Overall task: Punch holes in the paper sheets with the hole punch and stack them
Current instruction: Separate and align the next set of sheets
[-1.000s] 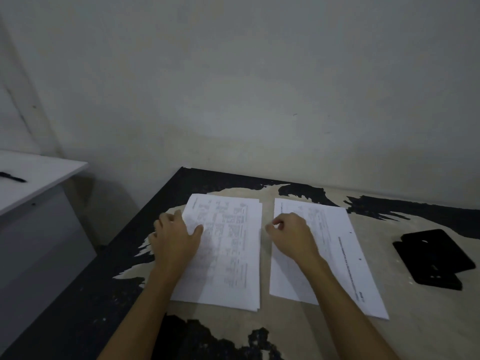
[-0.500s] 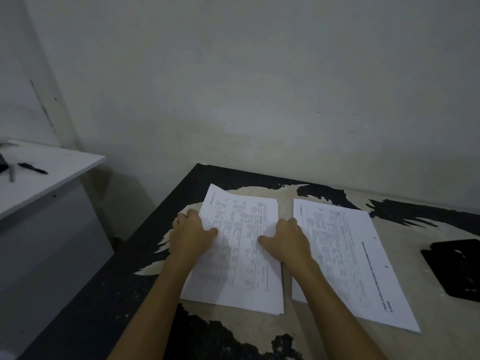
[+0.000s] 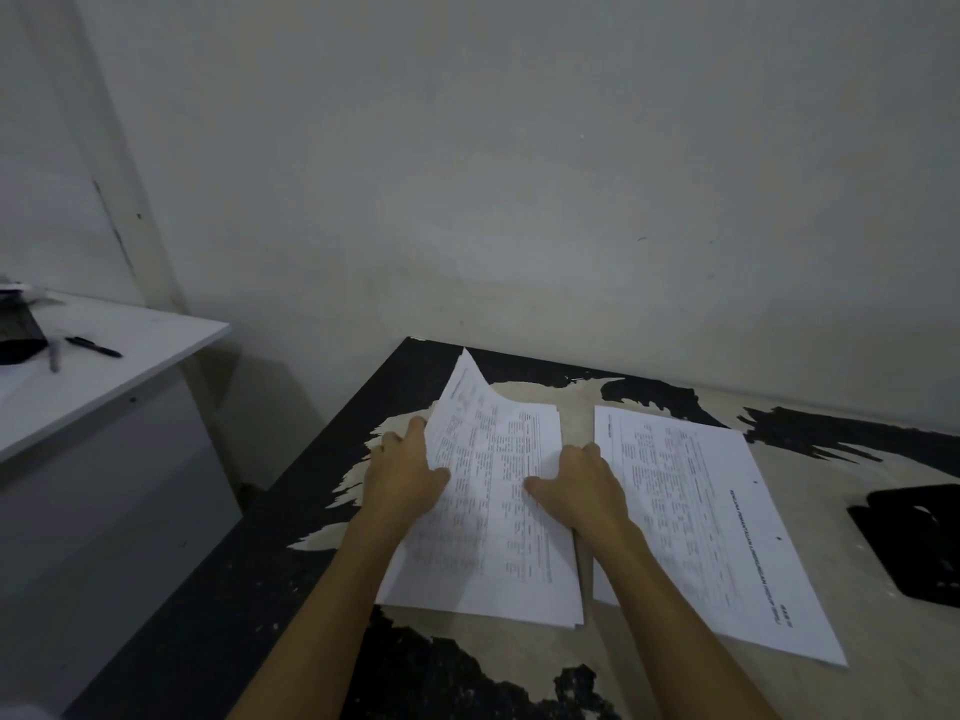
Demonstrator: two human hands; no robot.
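1. Bench: worn top, pale surface showing through patchy black coating. It stands against a plain grey-white wall.
2. Left paper stack: several printed sheets lying on the bench, edges slightly fanned at the near right corner. Rows of small tabular print; too small and blurred to read.
3. Top sheet of that stack: its far left corner is lifted and curled up off the pile, the rest lying down.
4. Left hand: at the stack's left edge, fingers tucked under the raised sheet, thumb on top of the paper, so it grips the sheet's edge.
5. Right hand: resting on the right side of the same stack, thumb stretched out flat on the paper, fingers bent down at the stack's right edge. Whether they hold the edge or only press, I cannot tell.
6. Right paper sheet: lies flat just beside the stack, narrow gap between. One line of bolder print runs along its right margin; not legible. Two small dark dots near that margin.
7. Hole punch: black shape at the bench's right side, well apart from the hands, partly cut by the frame edge. No label visible.
8. White side table at left, apart from the bench: carries a black pen, a grey pen and a dark object at the frame edge, unidentifiable.
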